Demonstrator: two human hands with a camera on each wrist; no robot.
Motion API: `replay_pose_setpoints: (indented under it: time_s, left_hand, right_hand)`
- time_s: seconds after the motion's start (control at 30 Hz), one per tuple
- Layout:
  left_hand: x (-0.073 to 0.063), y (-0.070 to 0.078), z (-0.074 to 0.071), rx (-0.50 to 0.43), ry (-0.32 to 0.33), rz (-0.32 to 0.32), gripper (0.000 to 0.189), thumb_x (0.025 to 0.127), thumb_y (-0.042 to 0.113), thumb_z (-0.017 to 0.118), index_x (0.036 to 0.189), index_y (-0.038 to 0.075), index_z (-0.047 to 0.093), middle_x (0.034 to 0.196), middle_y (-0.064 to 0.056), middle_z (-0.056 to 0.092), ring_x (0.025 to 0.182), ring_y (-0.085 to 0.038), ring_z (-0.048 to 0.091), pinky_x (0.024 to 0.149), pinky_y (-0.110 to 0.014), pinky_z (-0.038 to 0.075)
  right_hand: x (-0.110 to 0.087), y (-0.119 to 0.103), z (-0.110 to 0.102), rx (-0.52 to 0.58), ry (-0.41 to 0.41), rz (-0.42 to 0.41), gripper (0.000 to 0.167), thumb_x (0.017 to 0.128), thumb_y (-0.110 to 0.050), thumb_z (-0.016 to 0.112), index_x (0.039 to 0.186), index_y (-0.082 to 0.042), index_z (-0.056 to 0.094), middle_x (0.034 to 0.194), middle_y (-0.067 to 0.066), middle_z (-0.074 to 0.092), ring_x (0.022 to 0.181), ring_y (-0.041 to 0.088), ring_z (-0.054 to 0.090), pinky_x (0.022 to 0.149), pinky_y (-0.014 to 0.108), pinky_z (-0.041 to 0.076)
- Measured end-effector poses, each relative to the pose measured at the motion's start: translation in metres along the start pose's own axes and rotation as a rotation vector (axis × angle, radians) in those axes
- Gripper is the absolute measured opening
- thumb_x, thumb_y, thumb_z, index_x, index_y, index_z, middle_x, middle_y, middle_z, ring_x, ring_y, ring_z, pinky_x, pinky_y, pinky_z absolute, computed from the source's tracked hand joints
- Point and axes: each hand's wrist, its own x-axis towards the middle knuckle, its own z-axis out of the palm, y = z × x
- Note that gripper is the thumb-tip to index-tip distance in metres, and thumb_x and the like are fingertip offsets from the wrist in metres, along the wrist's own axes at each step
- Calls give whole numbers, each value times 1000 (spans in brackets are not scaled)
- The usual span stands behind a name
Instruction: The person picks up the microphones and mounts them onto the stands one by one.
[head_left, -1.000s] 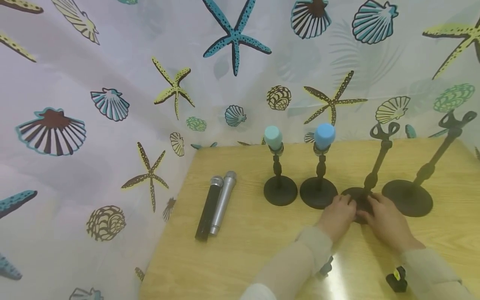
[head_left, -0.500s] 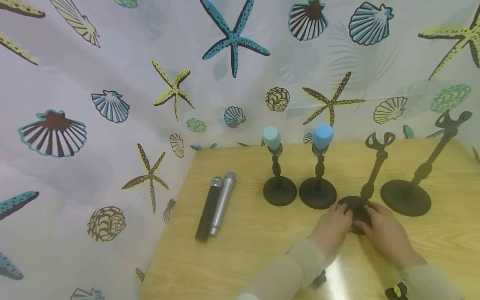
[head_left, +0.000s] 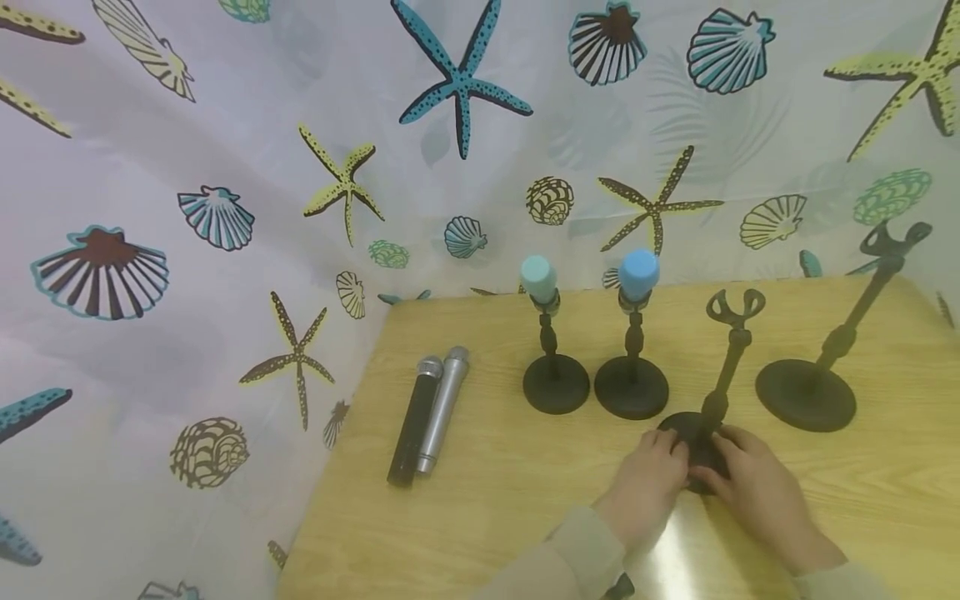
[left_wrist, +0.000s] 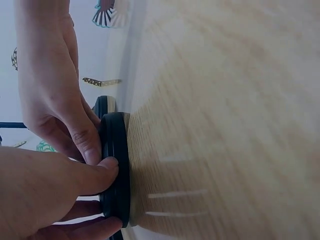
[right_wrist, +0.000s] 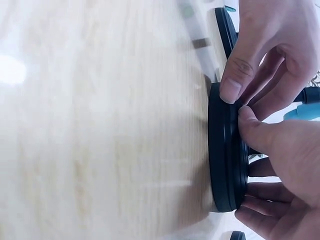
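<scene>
In the head view, a black desktop microphone stand [head_left: 723, 379] with an unfilled forked clip [head_left: 736, 310] leans slightly to the right. My left hand [head_left: 647, 482] holds the left side of its round base, and my right hand [head_left: 759, 492] holds the right side. Both thumbs lie on the base near its front. The left wrist view shows the base [left_wrist: 118, 145] edge-on at the wooden table [left_wrist: 225, 125], a left thumb on its rim. Thumbs and fingers of both hands grip the base [right_wrist: 225, 155] in the right wrist view. Some fingertips are hidden.
Behind stand two stands bearing a mint-topped microphone [head_left: 539, 279] and a blue-topped microphone [head_left: 639, 275]. Another bare stand [head_left: 806, 396] is to the right. A black microphone [head_left: 415, 425] and a silver one [head_left: 444, 412] lie at left. A small black object [head_left: 621, 587] is near the front.
Both hands have drawn the microphone stand across the table toward me and slightly left, away from the bare stand on the right. The other stands and loose microphones stay put.
</scene>
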Motion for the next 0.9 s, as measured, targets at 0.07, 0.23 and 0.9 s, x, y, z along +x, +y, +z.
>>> replay_pose_setpoints:
  time_s: [0.07, 0.23, 0.9]
  left_hand:
    - [-4, -2, -1, -9, -10, -5, 47, 95, 44, 59, 136, 22, 54, 143, 6, 50, 130, -9, 48, 104, -11, 44]
    - [-12, -7, -3, -28, 17, 0, 45, 96, 44, 59, 134, 20, 56, 141, 4, 53, 129, -11, 50, 103, -13, 46]
    - [-40, -48, 14, -476, 128, -62, 36, 101, 31, 56, 135, 17, 56, 135, 6, 57, 124, -8, 56, 95, -17, 53]
  right_hand:
    - [0, -4, 0, -5, -4, 3, 59, 72, -22, 86, 109, 17, 64, 117, 38, 60, 102, 55, 60, 77, 62, 56]
    - [0, -12, 0, -2, -30, 35, 60, 73, -25, 85, 111, 15, 64, 118, 36, 60, 103, 54, 60, 77, 63, 56]
    - [-5, -26, 0, -16, -78, 30, 59, 73, -30, 86, 108, 13, 66, 119, 34, 61, 102, 52, 63, 74, 57, 59]
